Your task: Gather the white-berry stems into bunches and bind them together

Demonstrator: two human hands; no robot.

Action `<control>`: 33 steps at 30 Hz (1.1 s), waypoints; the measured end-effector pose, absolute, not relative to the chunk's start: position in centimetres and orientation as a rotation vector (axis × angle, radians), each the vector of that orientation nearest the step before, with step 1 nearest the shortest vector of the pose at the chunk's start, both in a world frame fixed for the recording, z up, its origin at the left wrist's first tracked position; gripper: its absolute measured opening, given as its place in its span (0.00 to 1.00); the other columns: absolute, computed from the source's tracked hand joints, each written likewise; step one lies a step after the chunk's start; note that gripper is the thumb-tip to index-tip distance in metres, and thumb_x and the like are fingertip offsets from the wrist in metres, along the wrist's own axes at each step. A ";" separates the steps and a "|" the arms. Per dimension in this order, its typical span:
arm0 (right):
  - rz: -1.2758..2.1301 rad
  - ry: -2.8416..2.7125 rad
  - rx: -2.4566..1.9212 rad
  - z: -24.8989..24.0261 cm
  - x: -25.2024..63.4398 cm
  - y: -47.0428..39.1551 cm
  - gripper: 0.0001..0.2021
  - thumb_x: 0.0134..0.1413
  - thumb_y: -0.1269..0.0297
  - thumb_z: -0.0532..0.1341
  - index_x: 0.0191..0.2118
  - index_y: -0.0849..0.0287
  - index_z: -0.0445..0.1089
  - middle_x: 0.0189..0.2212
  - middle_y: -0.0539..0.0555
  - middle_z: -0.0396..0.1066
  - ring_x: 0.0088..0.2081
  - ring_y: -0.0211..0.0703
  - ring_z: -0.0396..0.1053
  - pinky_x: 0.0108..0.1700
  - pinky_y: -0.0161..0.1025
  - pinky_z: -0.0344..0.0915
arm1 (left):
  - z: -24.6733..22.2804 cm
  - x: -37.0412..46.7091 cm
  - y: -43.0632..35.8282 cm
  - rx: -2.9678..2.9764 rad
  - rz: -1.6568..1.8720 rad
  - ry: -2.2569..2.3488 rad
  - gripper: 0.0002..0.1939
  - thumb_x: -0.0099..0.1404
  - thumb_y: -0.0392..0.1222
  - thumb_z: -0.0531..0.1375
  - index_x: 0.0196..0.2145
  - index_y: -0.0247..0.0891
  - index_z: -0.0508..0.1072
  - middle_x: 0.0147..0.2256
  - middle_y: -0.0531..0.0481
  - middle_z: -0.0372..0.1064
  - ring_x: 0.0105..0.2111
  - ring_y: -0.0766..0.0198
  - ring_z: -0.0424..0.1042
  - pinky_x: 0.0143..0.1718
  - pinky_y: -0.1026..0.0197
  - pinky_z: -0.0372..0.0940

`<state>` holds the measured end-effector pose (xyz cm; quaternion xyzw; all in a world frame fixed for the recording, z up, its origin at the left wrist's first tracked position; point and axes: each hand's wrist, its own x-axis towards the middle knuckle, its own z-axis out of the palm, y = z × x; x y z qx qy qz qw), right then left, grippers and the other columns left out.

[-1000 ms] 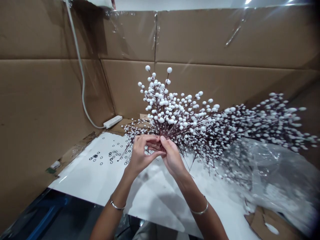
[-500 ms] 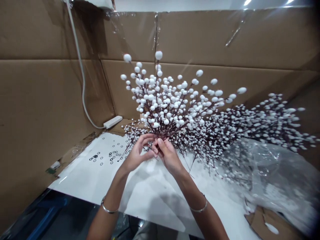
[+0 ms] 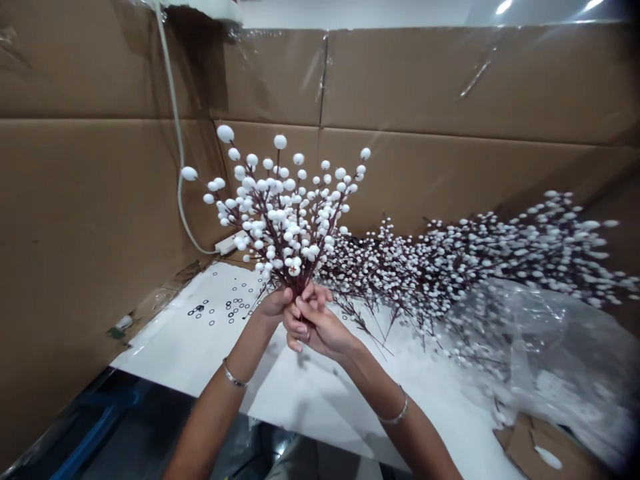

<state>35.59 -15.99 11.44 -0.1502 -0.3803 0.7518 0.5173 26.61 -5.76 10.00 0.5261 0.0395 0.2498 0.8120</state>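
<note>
A bunch of dark red stems with white berries (image 3: 287, 217) stands upright and fans out above my two hands. My left hand (image 3: 276, 303) is closed around the base of the stems from the left. Against it, my right hand (image 3: 317, 323) grips the same base from the right, with its thumb across the front. The lower stem ends are hidden by my fingers. To the right lies a large heap of similar berry stems (image 3: 450, 267) on the white sheet. Small black rings (image 3: 234, 308) are scattered on the sheet left of my hands.
Cardboard walls (image 3: 410, 80) rise at the back and left. A white cable (image 3: 175, 127) hangs down to a white power strip (image 3: 229, 244) in the corner. Clear plastic wrap (image 3: 550, 340) covers the right side, near a torn cardboard piece (image 3: 555, 443).
The bunch has turned and shifted left and its spread is narrower. My left hand has closed around the stems, and my right hand's grip has changed. The view has moved slightly.
</note>
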 end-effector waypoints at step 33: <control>1.672 -0.958 -0.629 6.8 36.1 -16.0 0.22 0.54 0.43 0.57 0.35 0.61 0.60 0.22 0.49 0.67 0.19 0.31 0.62 0.24 0.30 0.61 | 8.3 25.1 -8.2 1.299 0.465 0.262 0.30 0.63 0.65 0.51 0.27 0.30 0.69 0.19 0.45 0.70 0.12 0.65 0.67 0.10 0.68 0.60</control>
